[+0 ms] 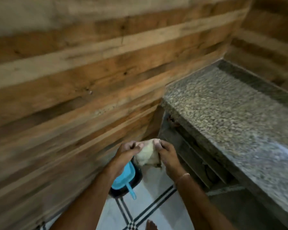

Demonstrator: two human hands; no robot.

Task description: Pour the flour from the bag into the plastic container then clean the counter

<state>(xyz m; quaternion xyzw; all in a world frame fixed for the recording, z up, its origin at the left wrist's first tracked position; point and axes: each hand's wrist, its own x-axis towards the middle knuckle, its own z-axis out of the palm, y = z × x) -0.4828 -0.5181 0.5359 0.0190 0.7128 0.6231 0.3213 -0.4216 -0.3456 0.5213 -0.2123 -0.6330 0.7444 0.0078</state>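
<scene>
Both hands grip a crumpled pale cloth (147,154) held out in the air above the floor, to the left of the counter. My left hand (125,154) pinches its left top edge and my right hand (166,152) pinches its right top edge. The cloth hangs between them, bunched. The speckled granite counter (226,103) runs along the right side, its top bare where visible. No flour bag or plastic container shows in this blurred view.
Below the hands, a dark bin (136,178) stands on the white tiled floor (156,201) with a blue dustpan (123,178) resting on it. A wooden plank wall (73,80) fills the left. Shelves (203,163) sit under the counter. A bare foot (150,225) is at the bottom.
</scene>
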